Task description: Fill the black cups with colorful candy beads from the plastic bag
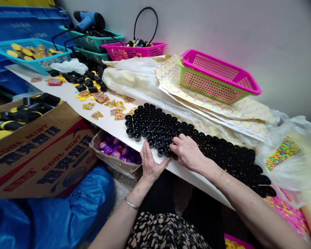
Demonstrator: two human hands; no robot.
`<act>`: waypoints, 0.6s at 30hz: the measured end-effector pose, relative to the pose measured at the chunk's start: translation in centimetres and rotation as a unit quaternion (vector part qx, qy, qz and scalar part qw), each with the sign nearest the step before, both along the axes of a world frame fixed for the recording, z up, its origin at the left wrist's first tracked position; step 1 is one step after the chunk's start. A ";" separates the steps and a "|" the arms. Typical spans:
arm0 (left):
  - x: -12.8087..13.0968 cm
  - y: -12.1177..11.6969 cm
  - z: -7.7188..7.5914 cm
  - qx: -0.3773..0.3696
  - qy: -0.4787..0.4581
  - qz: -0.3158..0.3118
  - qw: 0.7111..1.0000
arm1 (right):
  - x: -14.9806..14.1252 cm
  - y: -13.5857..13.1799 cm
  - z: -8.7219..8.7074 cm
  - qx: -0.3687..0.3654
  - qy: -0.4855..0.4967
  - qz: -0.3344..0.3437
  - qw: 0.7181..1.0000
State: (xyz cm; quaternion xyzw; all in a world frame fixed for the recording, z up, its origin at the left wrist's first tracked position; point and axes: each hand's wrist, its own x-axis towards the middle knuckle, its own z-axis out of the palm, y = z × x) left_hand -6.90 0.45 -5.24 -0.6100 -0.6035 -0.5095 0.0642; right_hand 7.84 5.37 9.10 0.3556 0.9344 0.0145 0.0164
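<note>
A dense cluster of small black open cups (pixel 155 124) stands upright on the white table (pixel 111 126), stretching right toward lying black cups (pixel 248 166). My left hand (pixel 150 164) rests at the table's front edge, fingers curled against the nearest cups, thumb reaching toward the right hand. My right hand (pixel 188 152) lies palm down on the cluster's front row, fingers bent over a few cups (pixel 162 151). What its fingertips grip is hidden.
Pink and green baskets (pixel 217 74) sit on sticker sheets (pixel 223 109) at the back. Small colourful packets (pixel 114 107) are scattered left. A cardboard box (pixel 36 152) with black-yellow items stands at left. A box of purple items (pixel 116 148) sits under the table; bags of candy (pixel 282 152) at right.
</note>
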 end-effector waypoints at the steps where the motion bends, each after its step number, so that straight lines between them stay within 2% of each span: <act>1: 0.0 0.0 0.0 0.001 0.000 0.000 1.000 | 0.1 0.0 0.2 -0.007 0.012 -0.005 1.000; 4: -0.1 0.1 0.0 0.001 0.005 0.003 1.000 | 1.3 -0.3 0.9 -0.045 0.107 -0.041 0.992; 6: -0.1 0.2 0.0 -0.001 0.009 0.007 1.000 | 3.4 -0.9 1.3 -0.066 0.225 -0.083 0.969; 9: -0.3 0.4 -0.1 0.003 0.014 0.014 1.000 | 9.3 -2.0 0.7 -0.054 0.416 -0.181 0.889; 12: -0.5 1.0 -0.4 0.010 0.020 0.018 1.000 | 17.9 -3.1 -0.8 0.033 0.515 -0.352 0.781; 14: -0.7 1.5 -0.5 0.003 0.017 0.021 1.000 | 23.8 -3.7 -1.6 0.116 0.483 -0.489 0.717; 15: -0.7 1.6 -0.5 -0.001 0.016 0.021 1.000 | 26.4 -3.8 -1.8 0.144 0.434 -0.547 0.701; 16: -0.7 1.8 -0.5 -0.008 0.015 0.020 1.000 | 28.6 -3.9 -1.9 0.158 0.370 -0.591 0.699; 18: -0.6 1.8 -0.3 -0.025 0.009 0.021 0.999 | 31.6 -3.5 -2.0 0.129 0.232 -0.636 0.725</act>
